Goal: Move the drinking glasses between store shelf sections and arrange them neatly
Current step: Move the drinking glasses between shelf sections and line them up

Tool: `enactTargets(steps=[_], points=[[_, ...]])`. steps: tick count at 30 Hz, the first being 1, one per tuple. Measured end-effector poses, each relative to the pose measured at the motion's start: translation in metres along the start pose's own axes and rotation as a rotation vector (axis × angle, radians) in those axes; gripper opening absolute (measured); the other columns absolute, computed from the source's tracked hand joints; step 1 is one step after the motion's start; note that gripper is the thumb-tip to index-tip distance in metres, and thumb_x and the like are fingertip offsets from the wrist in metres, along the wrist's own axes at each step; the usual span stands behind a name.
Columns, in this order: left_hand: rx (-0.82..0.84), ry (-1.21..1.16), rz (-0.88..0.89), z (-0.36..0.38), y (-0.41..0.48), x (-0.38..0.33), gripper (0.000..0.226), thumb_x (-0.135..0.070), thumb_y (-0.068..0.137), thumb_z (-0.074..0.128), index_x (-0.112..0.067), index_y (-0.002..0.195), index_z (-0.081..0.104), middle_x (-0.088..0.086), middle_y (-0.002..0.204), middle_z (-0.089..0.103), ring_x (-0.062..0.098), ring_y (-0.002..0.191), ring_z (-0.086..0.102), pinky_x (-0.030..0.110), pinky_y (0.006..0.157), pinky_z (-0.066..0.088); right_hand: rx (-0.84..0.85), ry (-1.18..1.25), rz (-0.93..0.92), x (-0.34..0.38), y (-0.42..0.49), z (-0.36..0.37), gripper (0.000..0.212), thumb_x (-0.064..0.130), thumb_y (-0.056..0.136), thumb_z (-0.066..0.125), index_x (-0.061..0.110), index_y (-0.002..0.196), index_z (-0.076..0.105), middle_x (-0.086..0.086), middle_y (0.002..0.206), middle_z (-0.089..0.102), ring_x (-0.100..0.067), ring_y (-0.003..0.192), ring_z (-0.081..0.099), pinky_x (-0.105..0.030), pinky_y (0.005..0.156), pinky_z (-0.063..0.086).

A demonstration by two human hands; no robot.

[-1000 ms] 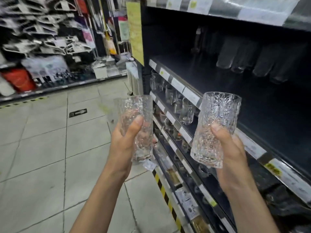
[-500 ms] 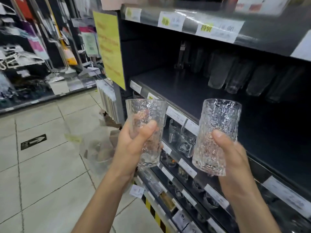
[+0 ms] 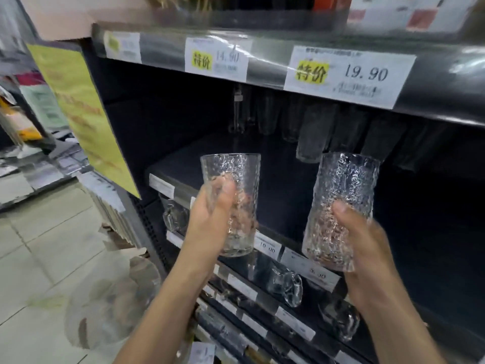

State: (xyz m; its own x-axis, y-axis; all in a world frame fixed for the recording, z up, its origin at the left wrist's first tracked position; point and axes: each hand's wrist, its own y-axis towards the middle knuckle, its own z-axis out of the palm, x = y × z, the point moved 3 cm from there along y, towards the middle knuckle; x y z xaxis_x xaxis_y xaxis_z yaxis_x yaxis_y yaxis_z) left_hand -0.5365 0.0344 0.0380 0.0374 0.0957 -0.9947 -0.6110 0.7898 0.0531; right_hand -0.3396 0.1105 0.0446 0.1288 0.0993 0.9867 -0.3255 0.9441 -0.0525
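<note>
- The dark shelf (image 3: 181,168) takes up the right side, under an upper shelf edge that carries labels.
- A yellow sign (image 3: 78,111) hangs at the shelf's left corner.
- A row of tall glasses (image 3: 312,135), blurred, stands along the shelf's back edge.
- A price tag (image 3: 349,74) reading 19.90 sits on the upper front edge.
- The right hand (image 3: 367,253) grips the right glass (image 3: 343,195) round its lower half, in the air before the shelf's front edge.
- The left hand (image 3: 210,222) grips the left glass (image 3: 236,185) upright, nearer the left corner, apart from the other.

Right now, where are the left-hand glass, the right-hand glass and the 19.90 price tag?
left-hand glass (image 3: 232,169): head view, upper wall.
right-hand glass (image 3: 349,179): head view, upper wall.
19.90 price tag (image 3: 349,76): head view, label middle.
</note>
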Motion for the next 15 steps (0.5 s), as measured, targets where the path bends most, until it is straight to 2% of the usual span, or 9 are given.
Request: enactTargets(steps=[2,4,6,8,11,13,15], points=[[0.024,-0.024,-0.036,0.003,0.019,0.003,0.101,-0.100,0.041,0.054,-0.035,0.119,0.058,0.004,0.115,0.070,0.026,0.104,0.070,0.053,0.093,0.054,-0.050,0.002,-0.011,-0.002,0.010,0.001,0.035,0.056,0.067,0.068,0.047,0.093,0.047,0.034,0.096,0.049,0.016,0.084,0.046,-0.025,0.092,0.033],[0.058,-0.017,-0.051,0.006,0.034,0.007,0.097,-0.101,0.043,0.051,-0.040,0.117,0.057,0.006,0.122,0.066,0.032,0.112,0.065,0.058,0.094,0.052,-0.074,-0.002,-0.021,-0.004,0.016,0.002,0.037,0.055,0.069,0.074,0.045,0.099,0.054,0.028,0.099,0.064,0.013,0.088,0.058,-0.024,0.090,0.039],[0.104,-0.002,-0.052,0.007,0.047,0.010,0.092,-0.102,0.046,0.048,-0.044,0.117,0.055,0.005,0.127,0.064,0.032,0.115,0.063,0.059,0.095,0.050,-0.107,-0.029,-0.046,-0.004,0.019,0.005,0.044,0.053,0.068,0.075,0.040,0.107,0.060,0.026,0.096,0.072,0.012,0.088,0.066,-0.026,0.089,0.045],[0.159,0.032,-0.039,0.008,0.059,0.014,0.101,-0.102,0.050,0.046,-0.036,0.126,0.053,0.006,0.126,0.064,0.030,0.113,0.064,0.057,0.094,0.052,-0.152,-0.032,-0.060,-0.005,0.020,0.008,0.041,0.050,0.068,0.073,0.039,0.106,0.062,0.026,0.094,0.073,0.010,0.089,0.067,-0.026,0.089,0.048],[0.235,0.027,-0.033,0.007,0.074,0.016,0.100,-0.098,0.052,0.051,-0.035,0.129,0.049,0.002,0.128,0.063,0.026,0.113,0.066,0.054,0.095,0.052,-0.224,-0.075,-0.090,-0.008,0.020,0.012,0.055,0.054,0.063,0.074,0.034,0.114,0.065,0.011,0.107,0.075,-0.008,0.100,0.070,-0.036,0.090,0.054],[0.286,0.018,-0.026,0.004,0.085,0.016,0.094,-0.095,0.052,0.057,-0.037,0.126,0.049,-0.001,0.129,0.063,0.026,0.114,0.065,0.055,0.097,0.051,-0.291,-0.107,-0.104,-0.009,0.020,0.015,0.058,0.053,0.062,0.075,0.033,0.114,0.063,0.009,0.106,0.075,-0.006,0.094,0.071,-0.030,0.076,0.057],[0.365,0.029,-0.002,0.003,0.094,0.016,0.092,-0.092,0.056,0.060,-0.034,0.126,0.048,0.003,0.128,0.064,0.026,0.112,0.067,0.056,0.095,0.052,-0.362,-0.115,-0.122,-0.010,0.021,0.018,0.048,0.042,0.070,0.078,0.030,0.113,0.062,0.007,0.102,0.075,-0.004,0.086,0.072,-0.023,0.066,0.056]])
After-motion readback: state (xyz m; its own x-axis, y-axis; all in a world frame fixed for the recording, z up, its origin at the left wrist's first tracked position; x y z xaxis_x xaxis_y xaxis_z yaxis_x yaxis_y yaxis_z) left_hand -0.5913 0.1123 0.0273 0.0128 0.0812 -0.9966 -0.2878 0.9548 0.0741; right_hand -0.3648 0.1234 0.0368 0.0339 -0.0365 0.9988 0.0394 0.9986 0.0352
